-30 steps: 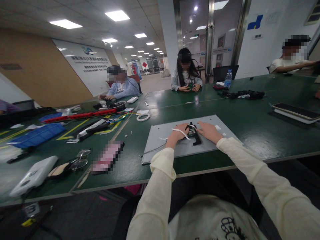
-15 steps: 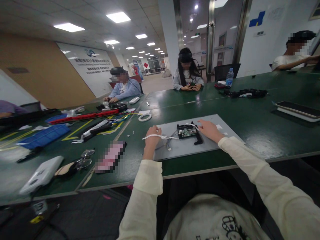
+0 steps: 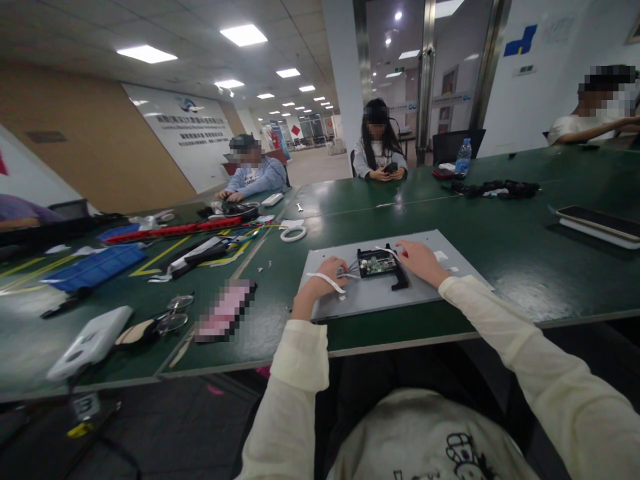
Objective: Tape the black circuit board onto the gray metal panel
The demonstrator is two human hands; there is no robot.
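A green circuit board sits inside a black plastic frame, which rests on a grey panel. My left hand is over the panel's left part, its fingers closed around thin grey wires that run to the board. Across the back of that hand lies a narrow white strip. My right hand grips the frame's right edge, fingers bent; the fingertips are partly hidden. A second white strip crosses the frame's top right corner, close to those fingertips.
Left of the panel lie a pink phone, glasses, a white device and a blue tray. A white tape ring is beyond. At right lies a tablet-like device. Several people sit around the table.
My left hand has moved right and inward over the panel, onto the grey wires, and the white strip moved with it. My right hand stays at the frame. The view has shifted slightly.
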